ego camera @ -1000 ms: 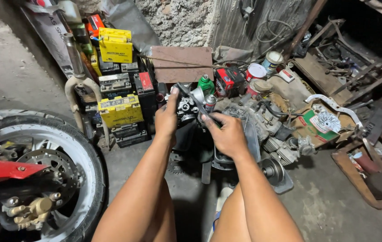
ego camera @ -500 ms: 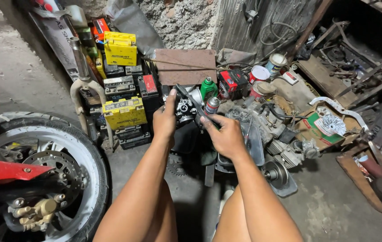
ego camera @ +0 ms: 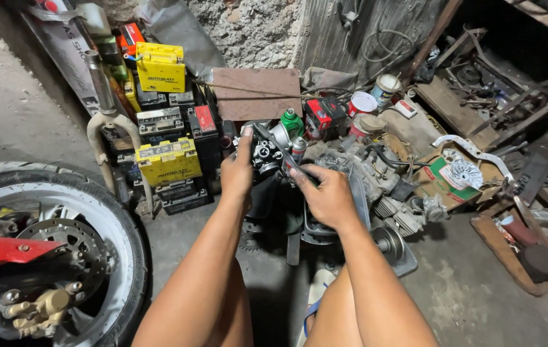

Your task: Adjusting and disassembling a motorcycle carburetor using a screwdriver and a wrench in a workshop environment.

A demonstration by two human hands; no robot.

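While both hands' fingers [ego camera: 246, 136] grip it, carburetor [ego camera: 266, 153] sits between.

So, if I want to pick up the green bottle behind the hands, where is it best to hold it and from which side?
Probably by its body just below the grey cap, coming from above. The green bottle stands upright, and a red and black box on one side and a small spray can in front crowd its sides, so only its top is free. The left hand is the nearer one.
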